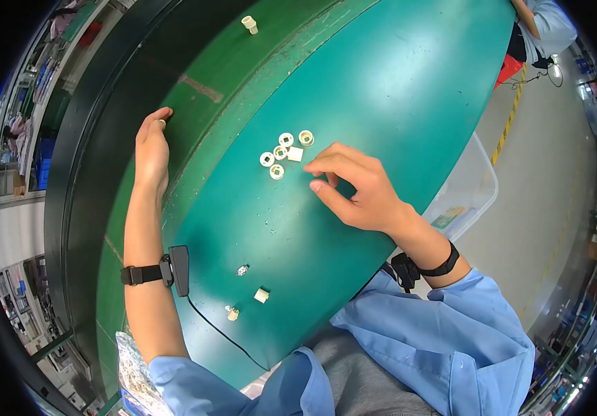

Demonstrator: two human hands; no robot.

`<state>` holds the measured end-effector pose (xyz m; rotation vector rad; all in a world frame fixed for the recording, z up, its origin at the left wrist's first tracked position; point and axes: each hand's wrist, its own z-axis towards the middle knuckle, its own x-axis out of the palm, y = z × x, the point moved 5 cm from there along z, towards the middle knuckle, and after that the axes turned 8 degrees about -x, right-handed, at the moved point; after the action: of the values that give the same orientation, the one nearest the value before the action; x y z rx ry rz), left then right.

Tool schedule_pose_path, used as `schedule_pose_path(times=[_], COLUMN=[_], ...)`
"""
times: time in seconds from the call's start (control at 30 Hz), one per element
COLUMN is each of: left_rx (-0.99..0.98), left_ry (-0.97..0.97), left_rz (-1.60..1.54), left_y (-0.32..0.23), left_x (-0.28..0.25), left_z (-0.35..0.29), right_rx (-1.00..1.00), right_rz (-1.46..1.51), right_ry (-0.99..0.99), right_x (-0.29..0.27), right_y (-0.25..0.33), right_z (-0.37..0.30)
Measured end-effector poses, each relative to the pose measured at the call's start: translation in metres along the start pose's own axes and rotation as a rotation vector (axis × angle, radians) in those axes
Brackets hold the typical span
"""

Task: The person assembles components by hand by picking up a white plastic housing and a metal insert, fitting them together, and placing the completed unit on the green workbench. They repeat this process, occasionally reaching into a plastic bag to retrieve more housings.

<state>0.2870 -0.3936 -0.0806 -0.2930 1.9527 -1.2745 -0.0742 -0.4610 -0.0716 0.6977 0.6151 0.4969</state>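
Note:
My left hand (151,152) hangs over the green belt at the left, fingers bent together. A small whitish piece (162,123) shows at its fingertips; most of it is hidden. My right hand (355,184) hovers over the teal table, thumb and fingers apart, with nothing seen between them. Just left of it lies a cluster of round cream plastic parts with square centres, among them one part (306,138) at the far right and another (277,171) at the near side. A squarish cream piece (295,154) lies among them.
Near me on the teal table (381,83) lie a shiny metal bit (243,270), a cream block (261,295) and a cream fitting (232,313). Another cream fitting (250,25) is on the belt (201,76). A clear bin (475,184) stands right. Another person's sleeve (553,31) shows far right.

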Motion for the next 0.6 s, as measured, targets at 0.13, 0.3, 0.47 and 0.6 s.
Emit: schedule_pose_path(times=[0.13, 0.3, 0.47, 0.6], left_rx=[0.014, -0.022, 0.018, -0.035], left_ry=[-0.026, -0.050, -0.042, -0.048], left_rz=[0.059, 0.024, 0.004, 0.039], left_y=[-0.001, -0.005, -0.006, -0.002], left_x=[0.003, 0.008, 0.001, -0.011], left_z=[-0.002, -0.004, 0.011, 0.037], right_rx=[-0.019, -0.010, -0.007, -0.002], right_rz=[-0.002, -0.005, -0.005, -0.015], right_ry=[-0.007, -0.014, -0.020, -0.022], right_x=[0.000, -0.001, -0.002, -0.001], right_y=[0.000, -0.001, 0.000, 0.001], right_z=[0.002, 0.001, 0.001, 0.001])
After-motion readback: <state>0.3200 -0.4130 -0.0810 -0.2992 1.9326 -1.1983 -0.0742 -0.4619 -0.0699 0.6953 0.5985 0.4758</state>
